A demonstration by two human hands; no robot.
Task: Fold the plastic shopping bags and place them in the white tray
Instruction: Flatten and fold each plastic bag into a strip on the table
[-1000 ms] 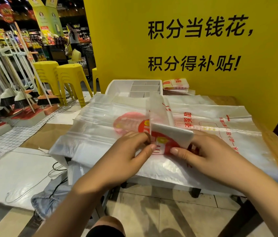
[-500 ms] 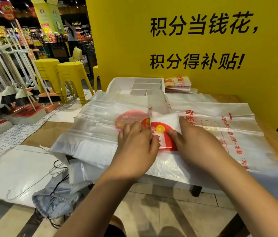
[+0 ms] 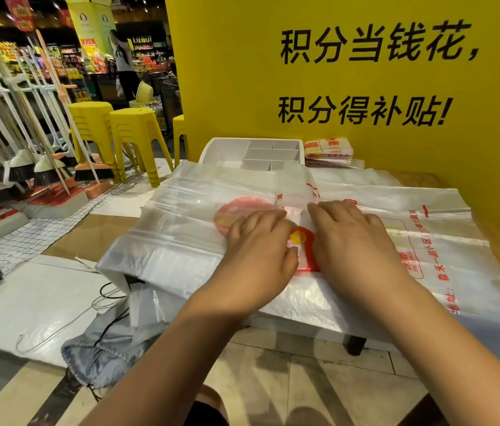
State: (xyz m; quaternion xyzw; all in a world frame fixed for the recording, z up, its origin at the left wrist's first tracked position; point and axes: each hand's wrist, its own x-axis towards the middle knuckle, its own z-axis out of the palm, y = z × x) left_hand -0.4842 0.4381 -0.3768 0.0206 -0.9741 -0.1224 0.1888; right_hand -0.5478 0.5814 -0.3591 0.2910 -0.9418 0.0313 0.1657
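Setting: a shop, with a yellow wall (image 3: pixel 365 81) bearing black writing behind the tabletop (image 3: pixel 417 178)
Spread bags: clear plastic bags (image 3: pixel 181 222) with red print cover the tabletop before you
Bag in work: a narrow folded bag (image 3: pixel 296 192) lies on top, running near to far under your hands
Left hand: your left hand (image 3: pixel 258 247) lies flat on it, fingers straight
Right hand: your right hand (image 3: pixel 353 241) presses flat just beside the left, gripping nothing
White tray: the white tray (image 3: pixel 212 149) sits at the far edge, left of a stack of folded bags (image 3: pixel 328 149)

- A single camera worn on my head looks forward and down, close above my left hand (image 3: pixel 258 253) and right hand (image 3: pixel 353 244).
- It faces a nearby yellow wall (image 3: pixel 365 81).
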